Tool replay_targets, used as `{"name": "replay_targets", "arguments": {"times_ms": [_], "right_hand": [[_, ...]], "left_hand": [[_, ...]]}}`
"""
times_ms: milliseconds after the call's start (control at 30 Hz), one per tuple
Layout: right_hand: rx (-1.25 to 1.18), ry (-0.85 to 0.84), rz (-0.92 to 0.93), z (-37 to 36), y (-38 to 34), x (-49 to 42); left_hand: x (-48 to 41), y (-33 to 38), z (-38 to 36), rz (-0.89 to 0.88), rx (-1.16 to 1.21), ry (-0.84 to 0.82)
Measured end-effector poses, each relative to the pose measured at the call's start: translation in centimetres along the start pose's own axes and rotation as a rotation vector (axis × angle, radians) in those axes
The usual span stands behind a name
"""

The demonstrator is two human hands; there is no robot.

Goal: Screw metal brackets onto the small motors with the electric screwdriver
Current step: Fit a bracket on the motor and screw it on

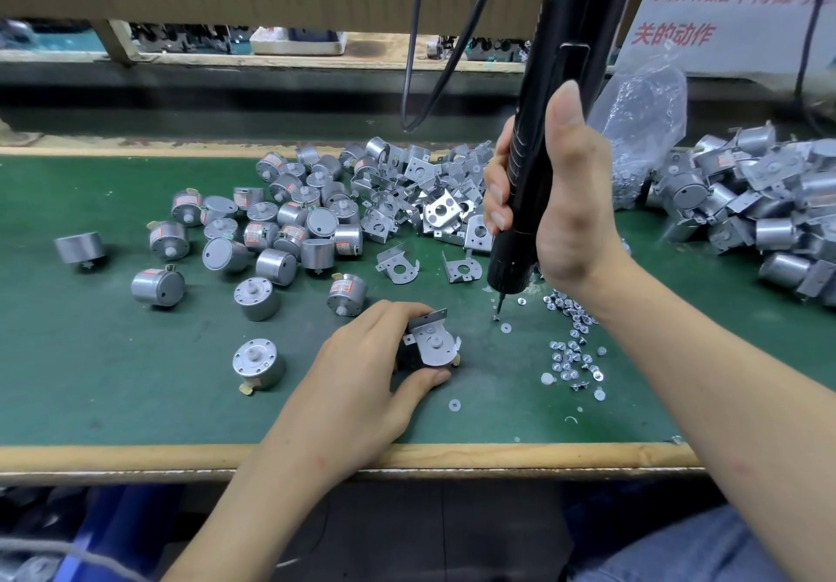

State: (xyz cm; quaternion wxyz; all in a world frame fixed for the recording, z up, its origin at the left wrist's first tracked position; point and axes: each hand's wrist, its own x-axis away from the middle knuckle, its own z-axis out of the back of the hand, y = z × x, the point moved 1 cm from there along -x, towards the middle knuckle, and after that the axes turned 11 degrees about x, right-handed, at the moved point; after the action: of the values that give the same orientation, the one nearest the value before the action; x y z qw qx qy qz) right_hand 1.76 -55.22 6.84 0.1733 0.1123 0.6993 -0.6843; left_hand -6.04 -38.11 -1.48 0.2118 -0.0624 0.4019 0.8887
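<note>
My left hand (375, 355) grips a small motor with a metal bracket (434, 342) laid on its face, held down on the green mat. My right hand (556, 201) grips the black electric screwdriver (543, 138), which stands nearly upright. Its bit tip (496, 315) touches down on the mat just right of the bracket, with a small screw at the tip. Loose screws (572, 346) and white washers lie scattered to the right of the tip.
A heap of bare motors (280, 224) lies at mid-left, loose brackets (434, 192) behind the screwdriver, and assembled motors (760, 206) pile at the right. A clear plastic bag (642, 115) stands behind my right hand. Cables (420, 61) hang from above. The table's front edge (181, 455) is wooden.
</note>
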Motion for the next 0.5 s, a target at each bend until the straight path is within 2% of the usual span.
{"name": "replay_targets", "arguments": {"times_ms": [500], "right_hand": [[-0.017, -0.011, 0.000, -0.62, -0.33, 0.26]], "left_hand": [[0.02, 0.03, -0.01, -0.015, -0.006, 0.015]]}}
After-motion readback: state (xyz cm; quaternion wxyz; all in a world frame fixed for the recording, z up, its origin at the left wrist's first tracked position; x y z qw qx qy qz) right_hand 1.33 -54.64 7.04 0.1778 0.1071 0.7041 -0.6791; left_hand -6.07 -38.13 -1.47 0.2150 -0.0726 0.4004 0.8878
